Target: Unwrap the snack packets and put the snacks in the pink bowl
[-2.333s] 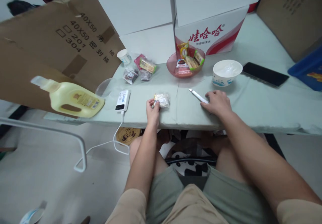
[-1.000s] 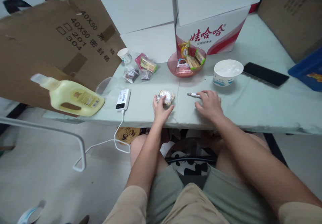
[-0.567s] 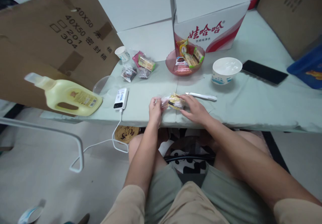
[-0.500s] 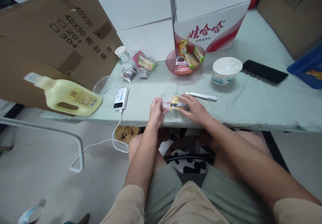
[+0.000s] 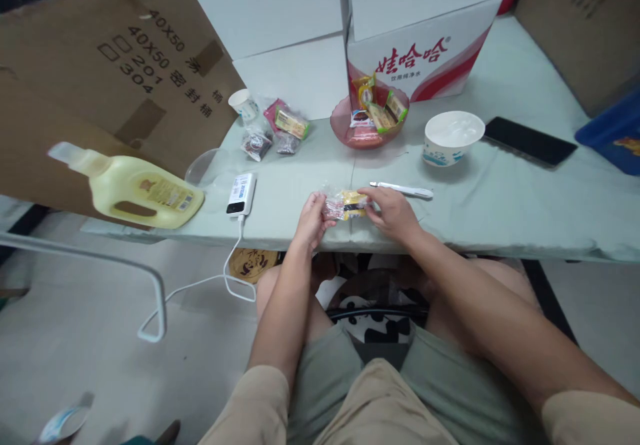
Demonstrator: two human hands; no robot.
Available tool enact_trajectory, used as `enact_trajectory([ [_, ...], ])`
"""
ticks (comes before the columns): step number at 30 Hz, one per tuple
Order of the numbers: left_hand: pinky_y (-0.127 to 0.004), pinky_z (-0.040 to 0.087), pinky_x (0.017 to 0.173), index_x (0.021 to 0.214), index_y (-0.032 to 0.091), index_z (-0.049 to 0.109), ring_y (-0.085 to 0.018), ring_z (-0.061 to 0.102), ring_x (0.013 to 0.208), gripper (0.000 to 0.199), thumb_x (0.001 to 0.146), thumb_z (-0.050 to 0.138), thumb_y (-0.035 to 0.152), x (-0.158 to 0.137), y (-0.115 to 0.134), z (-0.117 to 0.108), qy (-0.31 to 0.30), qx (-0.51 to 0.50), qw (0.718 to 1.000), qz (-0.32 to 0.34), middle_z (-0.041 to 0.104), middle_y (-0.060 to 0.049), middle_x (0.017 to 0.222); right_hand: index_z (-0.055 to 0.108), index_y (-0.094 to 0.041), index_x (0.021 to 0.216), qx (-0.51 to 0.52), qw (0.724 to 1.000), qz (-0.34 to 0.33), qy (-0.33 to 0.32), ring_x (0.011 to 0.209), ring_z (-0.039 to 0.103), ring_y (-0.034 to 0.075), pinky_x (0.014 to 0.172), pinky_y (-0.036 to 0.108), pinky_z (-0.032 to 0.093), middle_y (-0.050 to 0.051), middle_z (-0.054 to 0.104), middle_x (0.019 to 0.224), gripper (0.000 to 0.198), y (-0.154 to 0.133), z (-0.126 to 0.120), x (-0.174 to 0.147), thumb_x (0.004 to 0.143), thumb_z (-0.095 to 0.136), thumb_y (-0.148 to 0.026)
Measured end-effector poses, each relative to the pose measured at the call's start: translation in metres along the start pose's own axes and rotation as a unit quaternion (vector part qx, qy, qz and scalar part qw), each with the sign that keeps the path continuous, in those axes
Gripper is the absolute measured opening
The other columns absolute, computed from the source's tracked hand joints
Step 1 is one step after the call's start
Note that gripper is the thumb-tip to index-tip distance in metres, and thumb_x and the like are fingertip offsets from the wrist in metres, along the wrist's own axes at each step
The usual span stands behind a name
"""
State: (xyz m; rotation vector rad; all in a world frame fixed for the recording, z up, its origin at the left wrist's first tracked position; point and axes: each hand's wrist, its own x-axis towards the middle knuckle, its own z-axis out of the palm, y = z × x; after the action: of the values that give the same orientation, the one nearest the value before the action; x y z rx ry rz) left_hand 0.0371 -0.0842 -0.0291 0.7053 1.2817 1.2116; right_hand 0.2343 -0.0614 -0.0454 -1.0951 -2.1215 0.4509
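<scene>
In the head view, a crinkled clear plastic bag [image 5: 333, 205] is gripped by my left hand [image 5: 312, 219] just above the table's front edge. My right hand [image 5: 393, 213] pinches the right end of a yellow snack packet [image 5: 353, 199] with a dark band. The packet meets the bag's right side; I cannot tell how far it sits inside. Behind my right hand lies a slim white-handled tool [image 5: 407, 190], perhaps a cutter. Farther back, a pink glass bowl [image 5: 340, 128] holds several wrapped snacks. More bagged snacks [image 5: 290, 126] lie to its left.
A white paper bowl [image 5: 447, 151] and black phone [image 5: 530, 141] are at right. To the left are a white power bank [image 5: 241, 193] with its cable hanging off the edge, a clear lid [image 5: 210, 168] and a yellow detergent bottle [image 5: 145, 188]. Boxes [image 5: 425, 58] line the back.
The yellow packet and my right hand have shifted slightly right. My right fingers have drawn together at the packet's end. My left hand keeps its hold on the bag.
</scene>
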Motion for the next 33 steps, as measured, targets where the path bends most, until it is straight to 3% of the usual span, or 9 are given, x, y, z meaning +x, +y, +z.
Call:
enact_trajectory([
  [4,-0.016,0.046,0.040,0.086,0.023,0.047,-0.007,0.054,0.048,0.041,0.071,0.075,0.049,0.002,0.001,-0.003,-0.001,0.007,0.999,0.038,0.052,0.007,0.065,0.068,-0.021,0.101,0.000,1.000,-0.005,-0.001,0.090,0.059,0.025,0.083,0.037,0.045,0.009,0.065,0.090,0.027,-0.001,-0.004,0.000,0.087,0.045,-0.021],
  [9,-0.016,0.044,0.040,0.086,0.023,0.045,-0.007,0.054,0.046,0.033,0.079,0.067,0.047,0.007,0.004,-0.011,0.073,0.014,0.996,0.052,0.055,0.006,0.065,0.057,-0.023,0.078,0.108,0.988,0.082,0.076,0.095,0.059,0.024,0.085,0.037,0.047,0.008,0.064,0.094,0.012,-0.003,-0.013,0.004,0.079,0.045,-0.020],
  [14,-0.013,0.034,0.037,0.087,0.024,0.044,-0.007,0.059,0.049,0.026,0.083,0.062,0.041,0.013,0.008,-0.021,0.110,-0.010,0.993,0.042,0.057,0.006,0.069,0.044,-0.023,0.073,0.306,0.902,0.280,0.122,0.086,0.061,0.020,0.075,0.032,0.049,0.003,0.067,0.087,0.003,0.005,-0.014,0.012,0.072,0.042,-0.025],
  [17,-0.013,0.035,0.040,0.090,0.024,0.046,-0.007,0.062,0.054,0.026,0.083,0.063,0.042,0.018,0.008,-0.022,0.119,-0.016,0.992,0.048,0.057,0.005,0.075,0.044,-0.024,0.072,0.328,0.876,0.328,0.131,0.079,0.059,0.018,0.069,0.028,0.047,0.000,0.063,0.075,0.006,0.008,-0.016,0.013,0.067,0.041,-0.023],
  [23,-0.027,0.053,0.076,0.123,0.030,0.045,-0.017,0.068,0.093,0.047,0.082,0.065,0.041,0.023,0.004,-0.019,0.108,0.088,0.982,0.129,0.062,-0.005,0.109,0.060,-0.021,0.104,0.205,0.948,0.244,-0.008,0.061,0.053,0.017,0.065,0.030,0.044,-0.005,0.048,0.059,0.035,0.000,-0.018,0.002,0.078,0.052,-0.041],
  [26,-0.030,0.050,0.080,0.121,0.025,0.051,-0.021,0.061,0.102,0.052,0.075,0.072,0.034,0.014,0.003,-0.018,0.201,0.262,0.914,0.235,0.059,-0.009,0.117,0.063,-0.019,0.111,0.089,0.982,0.167,-0.021,0.070,0.055,0.018,0.071,0.032,0.045,0.002,0.059,0.081,0.042,-0.003,-0.010,-0.003,0.076,0.062,-0.043],
  [28,-0.029,0.048,0.077,0.104,0.021,0.058,-0.020,0.060,0.092,0.035,0.075,0.072,0.034,0.007,0.003,-0.017,0.236,0.336,0.873,0.264,0.062,-0.007,0.099,0.065,-0.020,0.105,0.061,0.991,0.116,-0.010,0.082,0.059,0.021,0.078,0.034,0.046,0.007,0.060,0.096,0.034,-0.005,-0.003,-0.003,0.076,0.063,-0.038],
  [30,-0.027,0.045,0.070,0.081,0.020,0.059,-0.017,0.058,0.075,0.023,0.078,0.068,0.041,0.000,0.001,-0.014,0.203,0.355,0.883,0.230,0.058,-0.001,0.072,0.067,-0.021,0.091,0.053,0.997,0.054,-0.003,0.092,0.059,0.023,0.084,0.036,0.046,0.009,0.061,0.100,0.016,-0.007,0.001,-0.002,0.079,0.061,-0.030],
  [33,-0.024,0.040,0.059,0.065,0.020,0.055,-0.015,0.054,0.062,0.035,0.079,0.064,0.051,-0.005,-0.005,-0.008,0.108,0.329,0.926,0.152,0.052,0.002,0.056,0.062,-0.021,0.078,0.054,0.998,-0.032,-0.025,0.088,0.059,0.023,0.083,0.036,0.045,0.007,0.064,0.089,0.008,-0.016,0.005,-0.001,0.081,0.056,-0.020],
])
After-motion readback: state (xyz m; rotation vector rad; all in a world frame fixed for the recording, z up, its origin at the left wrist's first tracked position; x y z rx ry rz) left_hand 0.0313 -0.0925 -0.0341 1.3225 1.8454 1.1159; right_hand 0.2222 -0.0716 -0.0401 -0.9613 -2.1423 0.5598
